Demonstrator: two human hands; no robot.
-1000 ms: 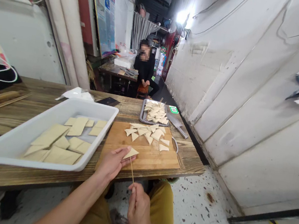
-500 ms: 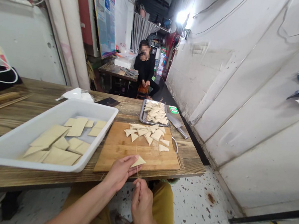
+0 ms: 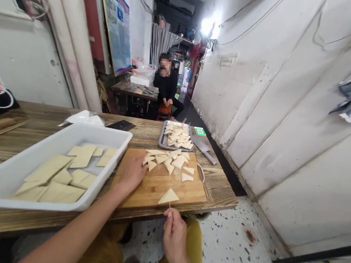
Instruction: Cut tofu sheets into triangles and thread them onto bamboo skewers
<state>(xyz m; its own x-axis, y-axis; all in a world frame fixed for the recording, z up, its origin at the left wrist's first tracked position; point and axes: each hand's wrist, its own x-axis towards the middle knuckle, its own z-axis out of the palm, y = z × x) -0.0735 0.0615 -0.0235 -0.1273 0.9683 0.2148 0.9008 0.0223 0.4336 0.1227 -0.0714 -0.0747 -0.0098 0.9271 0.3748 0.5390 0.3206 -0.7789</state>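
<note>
Left hand [image 3: 130, 174] has let go of the tofu triangle [image 3: 168, 197] and moved out over the cutting board [image 3: 158, 185], open and empty, its fingertips just beside the pile of cut triangles [image 3: 162, 159]. Along the wooden table [image 3: 142, 138] sits a white tray [image 3: 104, 131] of larger tofu slices [image 3: 60, 192]. Beyond the board lie a metal tray [image 3: 161, 138] of more triangles [image 3: 178, 136] and a cleaver [image 3: 202, 145]. Nearest the person, that single triangle sits on a thin skewer [image 3: 169, 182], just above the board's near edge, and the right hand [image 3: 174, 237] pinches the skewer's lower end between thumb and fingers.
</note>
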